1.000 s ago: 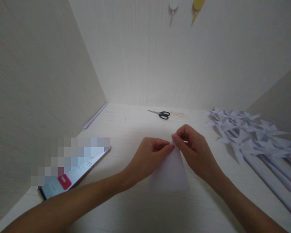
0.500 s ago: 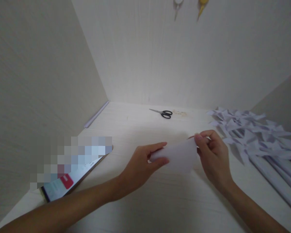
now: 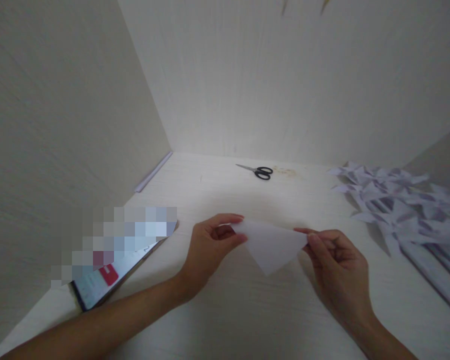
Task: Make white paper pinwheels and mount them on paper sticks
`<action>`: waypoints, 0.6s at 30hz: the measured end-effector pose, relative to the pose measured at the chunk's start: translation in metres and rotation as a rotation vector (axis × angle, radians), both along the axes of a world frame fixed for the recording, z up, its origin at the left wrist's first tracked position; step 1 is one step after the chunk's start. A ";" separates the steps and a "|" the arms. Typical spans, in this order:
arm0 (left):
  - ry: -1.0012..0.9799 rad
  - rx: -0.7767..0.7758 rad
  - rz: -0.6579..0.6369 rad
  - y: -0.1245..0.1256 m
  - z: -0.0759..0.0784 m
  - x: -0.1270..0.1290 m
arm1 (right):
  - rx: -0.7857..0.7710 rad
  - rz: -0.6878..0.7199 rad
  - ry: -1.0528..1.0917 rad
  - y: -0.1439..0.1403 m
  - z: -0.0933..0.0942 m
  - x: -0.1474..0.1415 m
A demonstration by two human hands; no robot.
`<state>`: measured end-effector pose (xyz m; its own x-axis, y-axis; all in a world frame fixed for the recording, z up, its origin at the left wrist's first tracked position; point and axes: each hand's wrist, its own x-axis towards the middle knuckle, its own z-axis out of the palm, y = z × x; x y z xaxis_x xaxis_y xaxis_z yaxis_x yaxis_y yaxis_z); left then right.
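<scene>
A piece of white paper (image 3: 272, 247) is stretched between my two hands, a little above the table, with one corner pointing down toward me. My left hand (image 3: 213, 250) pinches its left end between thumb and fingers. At the right corner, my right hand (image 3: 337, 270) grips the paper with the thumb on top and the fingers behind. The paper looks like a triangle from here; whether it is folded over, I cannot tell.
Black-handled scissors (image 3: 260, 171) lie near the back wall. Several paper pinwheels (image 3: 405, 215) with rolled paper sticks (image 3: 435, 277) are heaped at the right. A phone (image 3: 112, 277), partly blurred out, leans at the left, and a paper roll (image 3: 153, 172) rests along the left wall.
The paper has turned so that a corner now points downward. My right hand has moved down and right, and my left hand slightly left. The view has shifted a little.
</scene>
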<state>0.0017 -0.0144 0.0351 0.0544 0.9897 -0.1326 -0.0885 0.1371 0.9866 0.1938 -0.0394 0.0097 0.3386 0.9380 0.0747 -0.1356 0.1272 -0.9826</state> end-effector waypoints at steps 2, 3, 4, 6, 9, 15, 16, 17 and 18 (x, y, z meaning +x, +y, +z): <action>0.030 -0.032 -0.009 0.004 0.001 -0.002 | 0.012 0.026 -0.034 0.000 -0.002 0.002; 0.038 -0.036 -0.021 0.006 0.002 -0.004 | 0.023 0.037 -0.054 0.000 -0.003 0.003; 0.042 -0.036 -0.033 0.008 0.003 -0.005 | 0.035 0.044 -0.077 0.001 -0.003 0.005; 0.051 -0.037 -0.053 0.011 0.005 -0.008 | 0.058 0.037 -0.129 0.001 -0.003 0.007; 0.068 -0.042 -0.074 0.014 0.008 -0.011 | 0.039 0.033 -0.196 0.002 -0.002 0.009; 0.079 -0.012 -0.098 0.019 0.009 -0.017 | -0.020 0.058 -0.221 0.004 0.000 0.012; 0.081 -0.006 -0.095 0.019 0.009 -0.017 | -0.026 0.060 -0.226 0.004 0.001 0.012; 0.083 -0.003 -0.092 0.019 0.009 -0.017 | -0.030 0.061 -0.230 0.004 0.001 0.012; 0.082 -0.001 -0.092 0.019 0.010 -0.017 | -0.031 0.059 -0.234 0.004 0.001 0.012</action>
